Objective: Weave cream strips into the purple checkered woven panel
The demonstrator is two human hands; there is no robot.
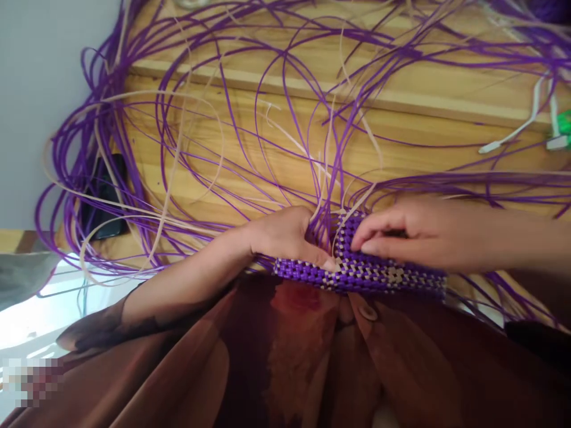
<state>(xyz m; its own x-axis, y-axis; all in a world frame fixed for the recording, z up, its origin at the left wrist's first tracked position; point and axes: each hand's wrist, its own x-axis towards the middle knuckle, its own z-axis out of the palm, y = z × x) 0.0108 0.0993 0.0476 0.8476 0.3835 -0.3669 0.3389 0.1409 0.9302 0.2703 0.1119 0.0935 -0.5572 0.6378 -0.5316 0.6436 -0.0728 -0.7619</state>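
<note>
A purple and cream woven piece (370, 274) lies at the near edge of a wooden table (276, 148), against my brown clothing. My left hand (285, 236) is closed on its left part, thumb pressed along the weave. My right hand (401, 235) pinches the weave and a strand from the right, fingers together. Long loose purple strands (250, 101) and a few cream strands (178, 148) spring up from the woven piece and loop over the table.
A black phone (104, 196) lies at the table's left edge under the strands. White cables and plugs (521, 128) and something green (564, 122) sit at the far right. A raised wooden ledge (357, 95) crosses the table behind.
</note>
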